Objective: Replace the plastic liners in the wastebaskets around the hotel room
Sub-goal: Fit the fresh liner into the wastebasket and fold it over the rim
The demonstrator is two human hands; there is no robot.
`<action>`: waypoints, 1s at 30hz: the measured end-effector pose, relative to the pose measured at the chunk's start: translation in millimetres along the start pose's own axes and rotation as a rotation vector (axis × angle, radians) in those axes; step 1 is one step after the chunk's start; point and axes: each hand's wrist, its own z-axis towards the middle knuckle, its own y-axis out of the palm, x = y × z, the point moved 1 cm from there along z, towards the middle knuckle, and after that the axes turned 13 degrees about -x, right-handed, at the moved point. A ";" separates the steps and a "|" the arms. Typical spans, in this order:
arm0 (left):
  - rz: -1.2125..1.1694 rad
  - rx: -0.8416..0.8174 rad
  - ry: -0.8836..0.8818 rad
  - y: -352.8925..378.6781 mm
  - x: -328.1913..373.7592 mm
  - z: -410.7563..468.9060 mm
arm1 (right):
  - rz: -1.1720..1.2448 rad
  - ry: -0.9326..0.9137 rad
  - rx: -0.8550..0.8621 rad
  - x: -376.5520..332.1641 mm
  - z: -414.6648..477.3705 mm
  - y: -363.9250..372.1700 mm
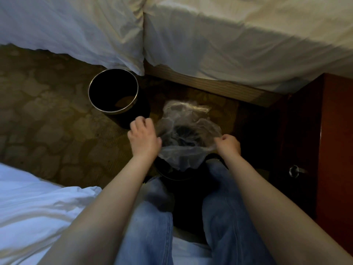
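A clear plastic liner (pixel 183 134) is spread over the mouth of a black bin (pixel 172 175) standing on the carpet (pixel 47 111) between the person's knees. The right hand (pixel 228 145) pinches its right edge. The left hand (pixel 144 139) is curled at the left edge; I cannot tell if it grips. A second, unlined bin (pixel 114 112) stands just beside the bed (pixel 229 44).
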 end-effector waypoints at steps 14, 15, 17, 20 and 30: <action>0.477 -0.902 0.250 55.4 22.9 -4.8 | 0.149 0.071 0.061 11.3 3.5 -11.9; 0.517 -0.890 0.225 51.7 16.3 -2.9 | 0.135 0.068 0.019 10.2 3.3 -10.1; 0.561 -0.855 0.217 44.8 11.1 -0.1 | -0.013 0.012 0.000 3.3 -2.0 -3.4; 0.454 -0.820 0.283 40.9 13.4 0.5 | -0.454 -0.323 0.223 -14.1 -18.0 5.0; -0.331 -0.305 0.082 45.5 41.5 17.4 | -0.615 -0.657 -0.131 -39.0 6.1 49.7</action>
